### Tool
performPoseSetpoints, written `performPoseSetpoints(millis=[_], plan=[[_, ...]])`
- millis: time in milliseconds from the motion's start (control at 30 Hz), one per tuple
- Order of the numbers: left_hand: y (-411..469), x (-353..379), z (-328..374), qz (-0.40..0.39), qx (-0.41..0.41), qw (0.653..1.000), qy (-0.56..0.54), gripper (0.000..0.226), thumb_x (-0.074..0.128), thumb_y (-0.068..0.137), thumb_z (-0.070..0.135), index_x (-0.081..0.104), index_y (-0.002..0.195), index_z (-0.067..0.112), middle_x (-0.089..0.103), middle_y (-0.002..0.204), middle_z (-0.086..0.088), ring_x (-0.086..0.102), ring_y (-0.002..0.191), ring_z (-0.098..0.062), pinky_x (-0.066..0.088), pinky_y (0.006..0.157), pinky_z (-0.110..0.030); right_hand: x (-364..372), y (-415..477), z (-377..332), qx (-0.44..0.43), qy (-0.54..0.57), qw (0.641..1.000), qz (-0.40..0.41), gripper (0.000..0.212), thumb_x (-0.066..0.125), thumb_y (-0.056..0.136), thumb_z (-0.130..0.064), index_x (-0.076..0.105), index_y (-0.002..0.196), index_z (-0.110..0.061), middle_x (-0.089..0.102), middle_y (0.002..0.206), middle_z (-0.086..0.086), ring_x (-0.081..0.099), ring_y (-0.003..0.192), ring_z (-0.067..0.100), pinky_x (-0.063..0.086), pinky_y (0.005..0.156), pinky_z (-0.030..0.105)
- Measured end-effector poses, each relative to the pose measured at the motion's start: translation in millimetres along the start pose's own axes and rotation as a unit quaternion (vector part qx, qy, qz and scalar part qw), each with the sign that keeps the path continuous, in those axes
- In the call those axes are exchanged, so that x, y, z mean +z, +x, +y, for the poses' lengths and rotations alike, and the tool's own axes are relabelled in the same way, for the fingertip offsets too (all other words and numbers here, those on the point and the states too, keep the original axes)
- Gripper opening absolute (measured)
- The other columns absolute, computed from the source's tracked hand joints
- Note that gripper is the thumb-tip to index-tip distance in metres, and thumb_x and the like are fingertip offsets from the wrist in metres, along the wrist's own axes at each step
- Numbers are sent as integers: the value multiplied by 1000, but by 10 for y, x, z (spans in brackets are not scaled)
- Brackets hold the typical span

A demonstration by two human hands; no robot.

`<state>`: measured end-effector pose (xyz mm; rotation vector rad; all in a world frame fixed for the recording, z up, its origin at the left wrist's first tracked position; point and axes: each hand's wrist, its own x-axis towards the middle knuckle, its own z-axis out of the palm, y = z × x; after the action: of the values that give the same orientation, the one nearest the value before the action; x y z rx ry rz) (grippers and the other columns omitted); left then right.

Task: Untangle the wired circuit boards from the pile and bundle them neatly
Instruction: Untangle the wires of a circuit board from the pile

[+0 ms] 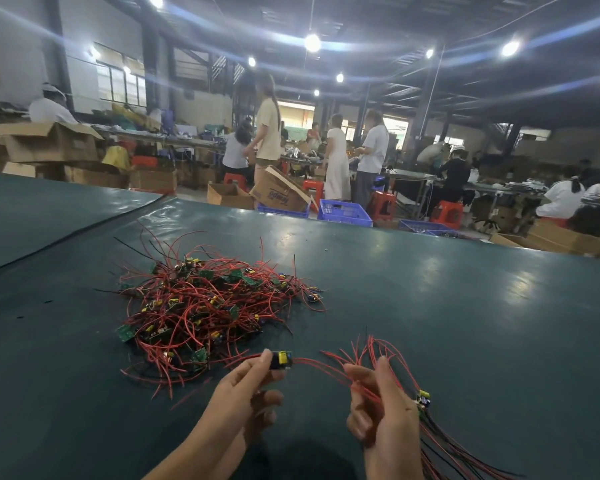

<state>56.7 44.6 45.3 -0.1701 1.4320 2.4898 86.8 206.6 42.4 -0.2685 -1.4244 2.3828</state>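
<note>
A tangled pile of small green circuit boards with red and black wires (208, 306) lies on the dark green table (465, 323), ahead and to the left of my hands. My left hand (246, 393) pinches one small board with a yellow part (282, 360) between thumb and fingertips, just below the pile's near edge. Its red wire runs right to my right hand (378, 407), which grips a bundle of red and black wires (440, 441). Boards of that bundle (423, 398) show behind the right hand, and its wires trail off toward the lower right.
A seam (84, 233) crosses the table cover at the left. Beyond the table's far edge stand cardboard boxes (281, 192), blue crates (345, 211), red stools (447, 211) and several people at other benches.
</note>
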Motion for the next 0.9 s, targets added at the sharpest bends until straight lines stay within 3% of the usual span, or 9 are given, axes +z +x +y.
performPoseSetpoints(millis=[100, 233, 400, 467, 533, 633, 733, 833, 900], plan=[[8, -45, 57, -19, 5, 1000, -22, 43, 60, 75, 40, 66, 102, 7, 73, 82, -5, 62, 52, -12, 45, 40, -22, 9, -26, -30, 15, 63, 997, -29, 72, 43, 72, -68, 76, 74, -4, 43, 47, 4, 29, 31, 9, 25, 32, 16], [33, -71, 84, -48, -11, 998, -50, 47, 59, 73, 50, 65, 91, 7, 66, 68, -4, 60, 51, -14, 46, 44, -23, 5, -14, -43, 39, 52, 997, -38, 80, 31, 75, -70, 77, 73, -5, 44, 47, 4, 28, 31, 10, 24, 32, 16], [81, 13, 18, -68, -38, 997, 11, 50, 57, 68, 55, 65, 48, 10, 57, 53, -9, 52, 40, -18, 40, 39, -20, 112, -78, 75, 52, -115, 988, -88, 63, 41, 74, -58, 78, 74, -7, 50, 46, 6, 33, 31, 10, 24, 33, 17], [81, 19, -22, -99, -56, 991, 69, 54, 54, 78, 50, 69, 49, 7, 60, 53, -12, 56, 41, -21, 45, 41, -23, 160, -149, 118, 51, -153, 978, -131, 52, 48, 77, -54, 79, 76, -12, 55, 47, 9, 44, 36, 11, 34, 38, 18], [52, 24, -26, -125, -78, 983, 111, 49, 55, 73, 49, 76, 59, 7, 67, 59, -12, 64, 48, -20, 50, 47, -23, 191, -202, 146, 37, -177, 971, -158, 45, 57, 72, -54, 80, 78, -15, 59, 53, 16, 53, 48, 14, 43, 51, 20], [24, 23, -10, -151, -122, 976, 98, 44, 59, 73, 45, 75, 59, 7, 63, 52, -8, 61, 43, -16, 48, 45, -21, 203, -221, 170, 32, -170, 973, -153, 43, 66, 61, -52, 79, 75, -13, 59, 58, 14, 51, 55, 19, 41, 55, 24], [25, 7, -50, -127, -126, 977, 113, 50, 59, 84, 44, 66, 49, 8, 55, 46, -8, 54, 39, -16, 46, 45, -21, 203, -200, 196, 56, -133, 982, -126, 46, 74, 55, -47, 76, 72, -4, 59, 71, 25, 50, 68, 32, 39, 65, 36], [37, 21, -81, -96, -126, 984, 76, 46, 59, 87, 35, 68, 58, 1, 62, 56, -14, 59, 45, -22, 49, 53, -28, 187, -178, 223, 62, -121, 985, -103, 36, 75, 61, -39, 76, 72, -5, 64, 70, 25, 55, 63, 33, 45, 63, 35], [38, 44, -90, -84, -141, 986, 32, 38, 57, 87, 22, 72, 64, -4, 63, 56, -17, 61, 43, -23, 50, 51, -29, 180, -171, 213, 56, -110, 988, -89, 21, 71, 73, -29, 78, 74, -9, 65, 60, 17, 52, 44, 22, 42, 48, 25]])
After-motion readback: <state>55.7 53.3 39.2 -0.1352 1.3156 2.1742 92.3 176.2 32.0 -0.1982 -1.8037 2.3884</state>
